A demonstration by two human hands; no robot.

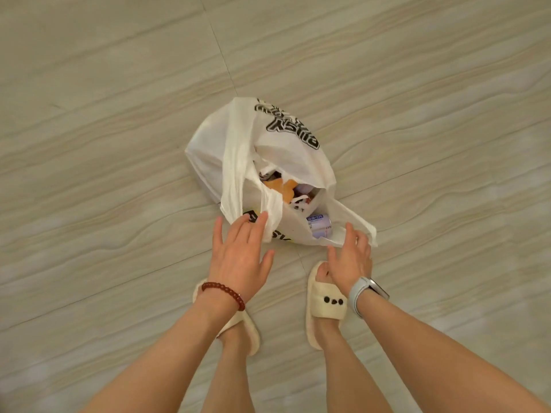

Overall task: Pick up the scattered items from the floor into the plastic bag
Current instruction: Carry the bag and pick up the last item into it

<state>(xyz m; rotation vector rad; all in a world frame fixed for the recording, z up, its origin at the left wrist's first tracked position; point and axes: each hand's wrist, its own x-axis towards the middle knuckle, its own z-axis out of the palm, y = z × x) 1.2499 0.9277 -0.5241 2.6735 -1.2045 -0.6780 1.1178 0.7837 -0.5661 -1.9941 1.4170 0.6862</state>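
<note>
Plastic bag (238,135), white with black lettering, stands on the tiled floor (89,144) directly ahead of our feet, its mouth slack and turned toward us. Reading from left to right: our left hand (238,254), a red bead bracelet (223,293) at the wrist, reaches with fingers straight and spread, the fingertips touching the near left handle (235,180) where it drapes over the bag's front; nothing is gripped. Inside the open mouth we see collected items, among them an orange packet (281,187) and, nearer the rim, a small pale carton with blue print (319,225); the rest are too crumpled to identify. Our right hand (353,257), a pale watch (368,289) at the wrist, lies at the right handle (356,223), fingers loosely bent against the plastic; whether they pinch it we cannot tell. Cream slippers (326,302) are visible below both hands.

No loose items remain on the visible floor, so we judge the collecting essentially complete within this view. What seems left is gathering the two handles, and checking floor beyond the frame.
</note>
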